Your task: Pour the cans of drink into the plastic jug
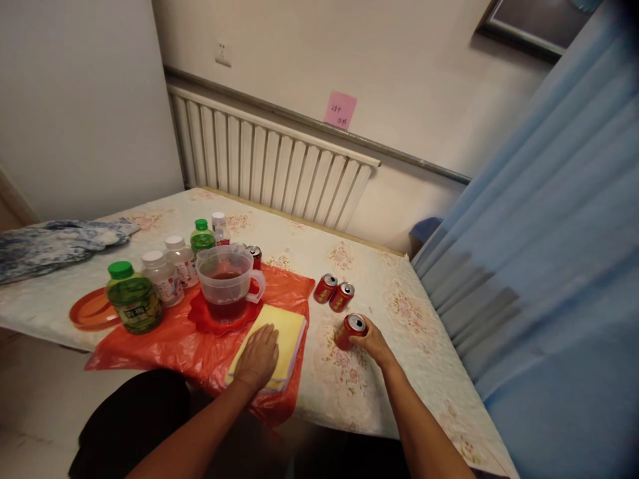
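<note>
Presently, the left hand (259, 356) lies flat, palm down and fingers together, on a folded yellow cloth (288, 327) near the front edge of the table (399, 372); it rests on the cloth and grips nothing. The right hand (372, 342) is closed around a red can (349, 332), which sits on the floral table cover to the right of the cloth and apart from it, silver top showing. Whether this can stands upright or leans cannot be told for certain. A second red can (325, 288) and a third red can (342, 297) sit side by side, touching each other, just beyond the held can and apart from it. The yellow cloth rests on an orange plastic sheet (164, 342) that hangs over the table's front edge. On the same sheet, just behind the cloth, stands a clear jug (227, 279) holding dark reddish liquid, handle to the right. A fourth can (255, 255) is partly hidden behind the jug. Left of the jug stand a large green-capped bottle (134, 298), two white-capped bottles (160, 276), and further back a small green-capped bottle (202, 236). An orange plate (84, 309) lies at the left, partly under the sheet. A radiator (269, 156) runs along the wall behind, and a blue curtain (549, 266) hangs at the right.
</note>
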`<state>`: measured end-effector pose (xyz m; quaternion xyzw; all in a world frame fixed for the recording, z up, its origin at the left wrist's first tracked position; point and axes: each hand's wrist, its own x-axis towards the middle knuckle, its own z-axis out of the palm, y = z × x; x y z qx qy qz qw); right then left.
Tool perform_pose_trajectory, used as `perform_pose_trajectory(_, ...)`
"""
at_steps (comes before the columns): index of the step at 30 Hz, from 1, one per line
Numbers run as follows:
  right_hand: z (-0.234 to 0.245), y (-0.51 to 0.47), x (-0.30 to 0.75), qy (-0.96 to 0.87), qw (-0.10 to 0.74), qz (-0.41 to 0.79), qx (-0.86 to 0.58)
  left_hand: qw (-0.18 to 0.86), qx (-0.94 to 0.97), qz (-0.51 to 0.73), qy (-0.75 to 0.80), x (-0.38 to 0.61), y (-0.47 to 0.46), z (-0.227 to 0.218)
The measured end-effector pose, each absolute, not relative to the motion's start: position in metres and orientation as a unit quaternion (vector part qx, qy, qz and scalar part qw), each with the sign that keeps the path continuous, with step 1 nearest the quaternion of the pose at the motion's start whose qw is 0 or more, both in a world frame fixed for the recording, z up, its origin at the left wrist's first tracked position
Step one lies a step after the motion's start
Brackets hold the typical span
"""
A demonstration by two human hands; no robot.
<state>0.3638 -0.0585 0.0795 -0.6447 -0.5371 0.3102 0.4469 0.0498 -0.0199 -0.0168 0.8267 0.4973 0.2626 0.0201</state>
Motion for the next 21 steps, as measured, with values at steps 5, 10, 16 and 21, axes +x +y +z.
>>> perform_pose_trajectory(5, 0.081, -0.058, 0.367, -0.542, 0.428, 0.275, -0.669, 0.021, 0.825, 0.264, 0.499, 0.050, -0.019, -0.017)
perform_pose_trajectory(10, 0.081, -0.058, 0.370, -0.542, 0.389, 0.232, -0.708, 0.020, 0.825, 0.262, 0.501, 0.050, -0.019, -0.018)
perform_pose_trajectory(16, 0.082, -0.060, 0.363, -0.546, 0.324, 0.148, -0.758, 0.015, 0.829, 0.262, 0.495, 0.049, -0.019, -0.020)
perform_pose_trajectory(21, 0.084, -0.060, 0.351, -0.564, 0.192, 0.057, -0.801, 0.004, 0.830, 0.259, 0.494, 0.049, -0.018, -0.021)
